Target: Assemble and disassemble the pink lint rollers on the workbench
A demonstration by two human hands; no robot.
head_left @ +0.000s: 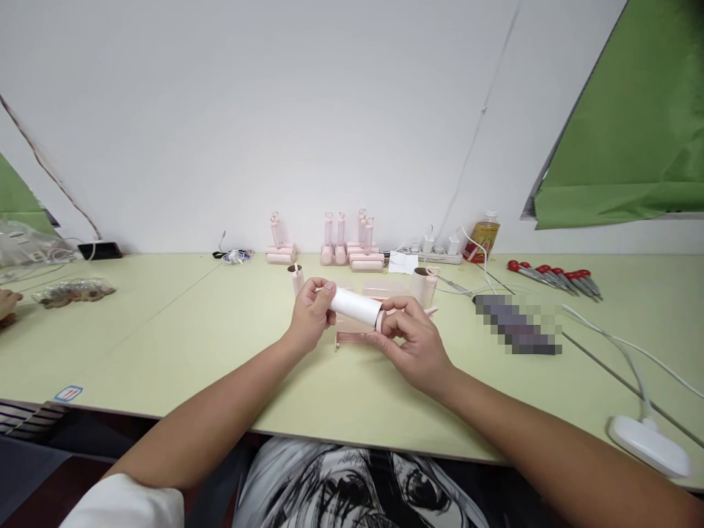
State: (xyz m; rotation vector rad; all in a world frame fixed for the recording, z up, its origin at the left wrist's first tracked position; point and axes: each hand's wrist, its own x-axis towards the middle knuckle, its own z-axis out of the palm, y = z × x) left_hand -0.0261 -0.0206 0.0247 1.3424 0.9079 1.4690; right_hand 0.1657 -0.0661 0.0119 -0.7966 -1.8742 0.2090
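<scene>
A white lint roller refill roll [355, 306] is held slightly tilted above the table, its right end lower. My left hand [313, 312] is closed around the roll's left end. At the right end, my right hand [416, 343] has its fingers on a pink end piece [380, 321] against the roll; whether the piece sits inside the core cannot be seen. Beneath lies a pink handle part [352, 338], partly covered by my right hand. Upright rolls with pink parts stand behind each hand, one on the left [295, 280] and one on the right [421, 284].
Several pink lint rollers [367, 260] line the wall. To the right are a power strip [440, 257], a bottle [484, 238], red-tipped tools [555, 277], a blurred dark object [517, 323] and a corded white device [649, 444]. Bagged parts [74, 292] lie left, near another person's hand [7, 304].
</scene>
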